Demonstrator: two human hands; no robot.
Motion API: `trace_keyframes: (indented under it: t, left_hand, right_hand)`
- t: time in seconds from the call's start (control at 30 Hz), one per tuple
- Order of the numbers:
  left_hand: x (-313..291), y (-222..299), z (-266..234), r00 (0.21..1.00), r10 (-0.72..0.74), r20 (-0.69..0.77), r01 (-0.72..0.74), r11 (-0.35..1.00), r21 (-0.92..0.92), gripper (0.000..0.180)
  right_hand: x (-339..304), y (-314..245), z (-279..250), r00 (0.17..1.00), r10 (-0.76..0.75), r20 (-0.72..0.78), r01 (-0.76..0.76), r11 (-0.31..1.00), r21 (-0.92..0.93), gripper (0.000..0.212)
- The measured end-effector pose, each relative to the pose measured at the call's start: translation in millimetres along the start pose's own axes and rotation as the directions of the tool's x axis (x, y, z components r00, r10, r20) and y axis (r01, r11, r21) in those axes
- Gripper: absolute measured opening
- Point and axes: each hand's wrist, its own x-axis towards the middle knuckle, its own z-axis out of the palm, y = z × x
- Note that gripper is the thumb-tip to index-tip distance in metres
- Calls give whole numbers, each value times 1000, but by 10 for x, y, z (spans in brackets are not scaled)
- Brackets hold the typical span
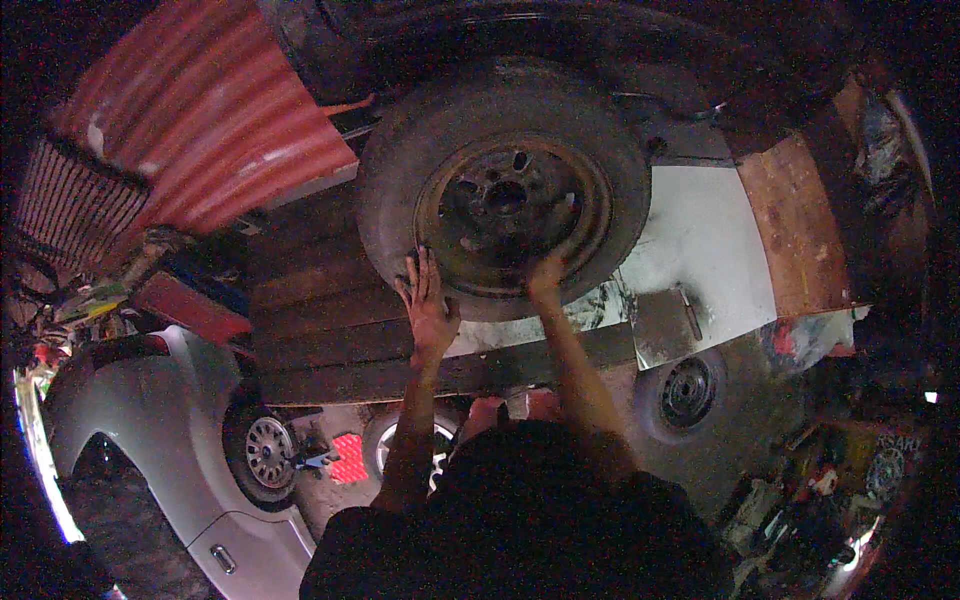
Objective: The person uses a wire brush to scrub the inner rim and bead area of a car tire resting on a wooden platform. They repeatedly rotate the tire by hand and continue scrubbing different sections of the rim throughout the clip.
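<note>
In front of me a large black tyre (pixel 395 190) stands or lies on a dark wooden bench (pixel 310 330), mounted on a rusty steel wheel rim (pixel 455 215) with a centre hole and smaller holes around it. My left hand (pixel 430 312) rests against the tyre's lower left sidewall, its fingers stretched and spread. My right hand (pixel 546 278) reaches the lower right of the rim, at its inner edge. Its fingers are blurred and dark, so I cannot make out their grip or anything in them.
A white sheet (pixel 700 230) with dark smudges lies right of the tyre, beside a brown board (pixel 795 230). Red corrugated metal (pixel 210 120) rises at the far left. A silver car (pixel 180 420) stands at lower left. Another wheel (pixel 685 395) is on the floor at right.
</note>
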Motion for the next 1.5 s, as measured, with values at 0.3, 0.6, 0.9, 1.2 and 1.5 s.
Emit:
trace_keyframes:
  t: [0.3,0.6,0.9,1.2,1.5]
  left_hand:
    - [-34,-136,-223,993,37,-113,-38,999,-2,95]
    - [-162,-237,-157,988,27,-154,-45,992,-119,92]
    - [-27,-149,-85,989,19,-149,-44,985,-165,89]
    - [-205,-116,-102,998,-35,-60,28,994,-106,97]
    - [-264,-152,-99,997,-59,-39,55,992,-115,97]
  right_hand:
    - [-129,93,261,981,150,121,-178,945,276,56]
    - [-486,171,626,875,284,391,-464,723,512,43]
    - [374,925,-569,777,284,561,-600,604,525,31]
    - [-239,-305,-728,850,-468,239,434,368,-822,76]
    - [-674,215,220,810,-509,292,567,807,-166,81]
